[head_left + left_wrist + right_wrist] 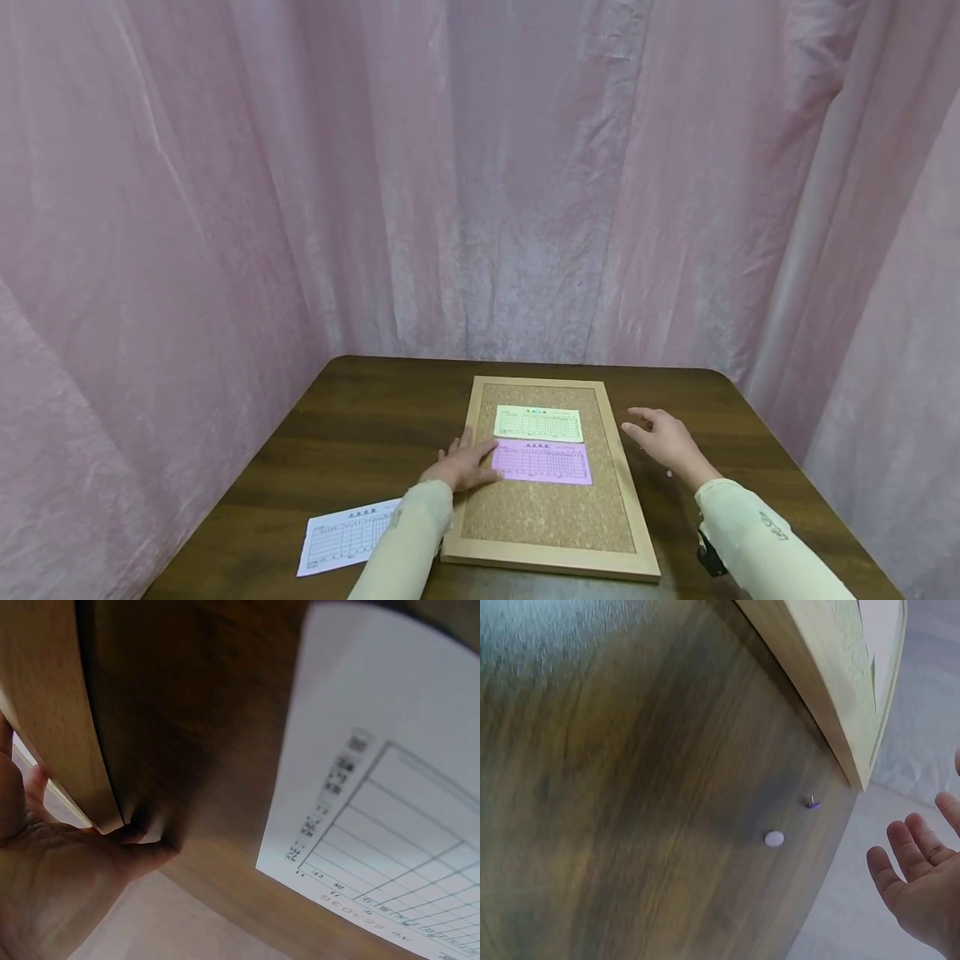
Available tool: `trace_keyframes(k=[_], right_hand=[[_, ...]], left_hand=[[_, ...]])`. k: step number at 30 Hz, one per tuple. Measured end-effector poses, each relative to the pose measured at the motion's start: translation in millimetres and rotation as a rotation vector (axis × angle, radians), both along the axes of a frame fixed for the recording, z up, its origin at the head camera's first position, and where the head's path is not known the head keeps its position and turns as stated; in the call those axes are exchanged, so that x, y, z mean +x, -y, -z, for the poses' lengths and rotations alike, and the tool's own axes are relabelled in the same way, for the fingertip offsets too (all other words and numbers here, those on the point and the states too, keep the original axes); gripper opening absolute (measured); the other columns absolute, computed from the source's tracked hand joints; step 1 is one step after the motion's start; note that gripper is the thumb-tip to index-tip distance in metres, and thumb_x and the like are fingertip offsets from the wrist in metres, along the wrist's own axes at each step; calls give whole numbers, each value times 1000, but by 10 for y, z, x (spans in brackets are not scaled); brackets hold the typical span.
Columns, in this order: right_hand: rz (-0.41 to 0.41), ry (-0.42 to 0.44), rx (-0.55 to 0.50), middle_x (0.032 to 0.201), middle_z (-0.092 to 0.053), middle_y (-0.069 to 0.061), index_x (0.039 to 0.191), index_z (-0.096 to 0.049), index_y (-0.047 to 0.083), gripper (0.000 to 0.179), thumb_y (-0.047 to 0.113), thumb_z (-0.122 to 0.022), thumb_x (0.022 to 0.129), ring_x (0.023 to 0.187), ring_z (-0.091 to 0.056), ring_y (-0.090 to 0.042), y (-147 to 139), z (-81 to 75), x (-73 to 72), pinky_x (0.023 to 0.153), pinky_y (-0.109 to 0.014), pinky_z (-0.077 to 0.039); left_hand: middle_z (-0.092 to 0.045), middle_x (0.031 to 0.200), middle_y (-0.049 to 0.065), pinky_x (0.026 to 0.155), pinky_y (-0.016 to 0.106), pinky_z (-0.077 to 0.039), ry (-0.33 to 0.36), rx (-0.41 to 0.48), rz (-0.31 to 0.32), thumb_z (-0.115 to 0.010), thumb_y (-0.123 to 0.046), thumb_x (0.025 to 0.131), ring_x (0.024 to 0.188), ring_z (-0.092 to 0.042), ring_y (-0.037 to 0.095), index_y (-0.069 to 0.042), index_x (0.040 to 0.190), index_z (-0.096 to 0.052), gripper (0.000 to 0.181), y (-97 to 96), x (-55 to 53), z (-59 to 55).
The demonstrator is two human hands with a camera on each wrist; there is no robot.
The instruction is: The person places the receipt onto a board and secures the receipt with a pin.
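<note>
A wood-framed corkboard (551,521) lies flat on the table, bearing a green form slip (537,423) with a purple form slip (542,462) just below it. My left hand (463,467) rests across the board's left edge, its thumb and a finger touching the purple slip's left side. To the right of the board, my right hand (667,446) hovers over the table, fingers extended and holding nothing visible. Beneath it in the right wrist view are a pale pink thumbtack (774,838) and a purple thumbtack (813,802), its point upward.
A white form slip (347,537) lies on the dark wooden table (375,425) left of the board, partly covered by my left sleeve in the head view. Pink curtains (525,183) hang behind the table and at both sides.
</note>
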State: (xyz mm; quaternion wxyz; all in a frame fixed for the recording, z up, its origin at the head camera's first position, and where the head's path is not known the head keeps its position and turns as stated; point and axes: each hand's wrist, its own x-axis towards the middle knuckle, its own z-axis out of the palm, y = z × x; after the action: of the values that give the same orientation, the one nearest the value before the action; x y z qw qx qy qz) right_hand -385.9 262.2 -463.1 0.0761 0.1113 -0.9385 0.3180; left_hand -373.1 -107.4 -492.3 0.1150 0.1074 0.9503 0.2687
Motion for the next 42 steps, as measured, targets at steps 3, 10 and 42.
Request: trace_keyframes(k=[3,10,42], right_hand=[[10,-6,-5,130,-58,-29,135,-56,-5,49,29,-60,100,113,-57,-45,-58,-2,-14,90,-59,-46],[28,30,-10,132,-56,-31,137,-53,-6,56,37,-56,102,115,-54,-47,-219,-8,-24,89,-59,-46],[76,187,-142,130,-55,-34,135,-53,-11,51,25,-61,99,120,-51,-49,-558,285,-212,96,-56,-44]], left_hand=[[-7,162,25,111,70,-11,1,-4,2,-70,-40,93,145,-11,51,-21,150,-46,65,-2,-12,18],[-7,163,23,110,70,-13,6,-24,6,-69,-42,93,145,-12,51,-22,151,-45,66,-5,-13,44],[-6,162,25,111,69,-11,4,-33,34,-67,-44,93,144,-12,53,-21,152,-43,67,31,-46,16]])
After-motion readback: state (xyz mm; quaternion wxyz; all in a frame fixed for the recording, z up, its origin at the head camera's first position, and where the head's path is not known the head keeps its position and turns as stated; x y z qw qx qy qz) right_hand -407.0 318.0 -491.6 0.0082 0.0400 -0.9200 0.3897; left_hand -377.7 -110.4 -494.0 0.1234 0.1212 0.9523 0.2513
